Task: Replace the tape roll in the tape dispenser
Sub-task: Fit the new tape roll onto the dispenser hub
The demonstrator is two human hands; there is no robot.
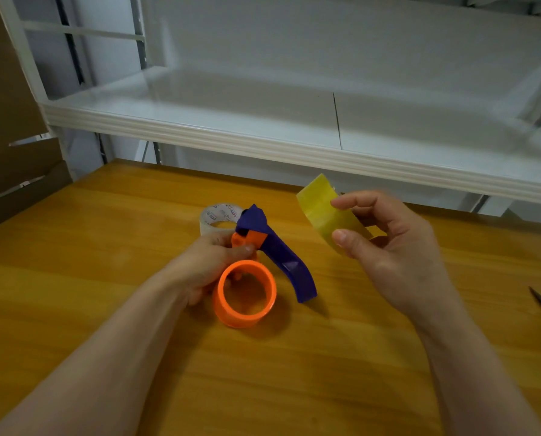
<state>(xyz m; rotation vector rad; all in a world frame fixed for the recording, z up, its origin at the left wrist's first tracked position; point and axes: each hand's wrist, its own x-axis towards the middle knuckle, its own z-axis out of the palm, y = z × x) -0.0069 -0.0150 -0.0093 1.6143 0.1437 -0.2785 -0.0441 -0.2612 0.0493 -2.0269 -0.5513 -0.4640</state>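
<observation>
Head view: our left hand (206, 262) grips the purple-and-orange tape dispenser (264, 256), its bare orange spool ring just beside that hand. Our right hand (388, 247) pinches a yellowish tape roll (322, 212). A clear tape roll (217, 217) sits just beyond the left hand.

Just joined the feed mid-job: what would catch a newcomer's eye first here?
The bright orange and purple tape dispenser at the centre of the wooden table, gripped by the left hand, its orange hub bare. Right of it, the right hand holds up a yellow tape roll. A clear tape roll lies just behind.
</observation>
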